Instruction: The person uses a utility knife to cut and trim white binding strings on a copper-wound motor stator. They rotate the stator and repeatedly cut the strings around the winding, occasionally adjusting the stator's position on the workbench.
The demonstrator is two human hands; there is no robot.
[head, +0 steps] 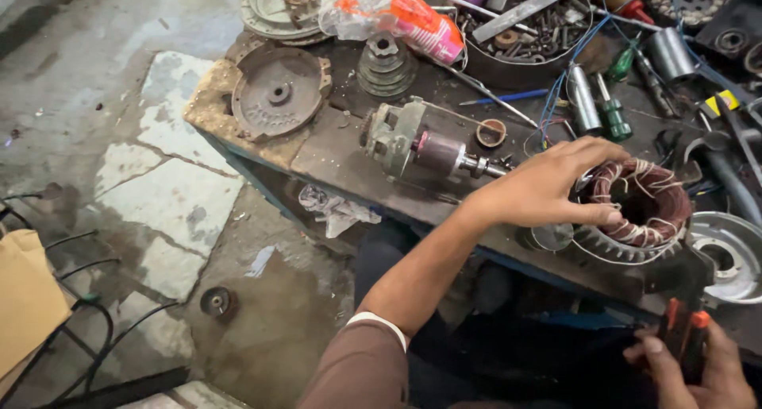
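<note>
The left hand (556, 187) reaches across the workbench (333, 151), fingers spread and curved over the rim of a motor stator (639, 210) wound with copper wire, touching its near side. The right hand (698, 369) sits low at the frame's bottom edge, closed around an orange-and-black handled tool (686, 337), possibly pliers; the dim corner hides its working end. The stator rests near the bench's front edge, beside a silvery end cover (734, 254). A rotor assembly (421, 147) lies just left of the reaching hand.
</note>
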